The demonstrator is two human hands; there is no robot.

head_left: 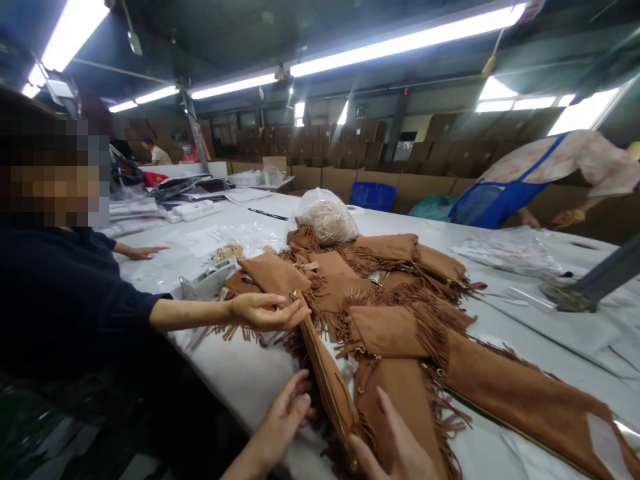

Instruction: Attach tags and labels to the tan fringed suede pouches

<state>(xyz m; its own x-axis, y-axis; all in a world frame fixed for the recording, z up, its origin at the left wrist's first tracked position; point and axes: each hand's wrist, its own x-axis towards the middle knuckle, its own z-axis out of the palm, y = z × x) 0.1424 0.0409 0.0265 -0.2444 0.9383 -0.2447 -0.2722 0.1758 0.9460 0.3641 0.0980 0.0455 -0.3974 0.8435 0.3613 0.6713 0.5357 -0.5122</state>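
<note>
A brown fringed zip pouch (327, 380) stands edge-up in front of me, its gold zip facing up. My left hand (283, 417) is just left of it, fingers loosely curved and apart, holding nothing. At the pouch's near end is my right hand (397, 443), thumb and fingers spread; the thumb is beside the zip's end, and I cannot tell whether it touches. A co-worker's hand (273, 311) pinches the far end of the pouch by the zip pull. More brown fringed pouches (385, 330) lie heaped to the right, some under my right hand.
Behind the heap sits a clear plastic bag (325, 215) with pale contents. Flat plastic bags (507, 253) lie at the right, near a grey metal post (607, 273). The co-worker (65, 300) stands close at my left; another person (540, 173) bends over the table's far right side.
</note>
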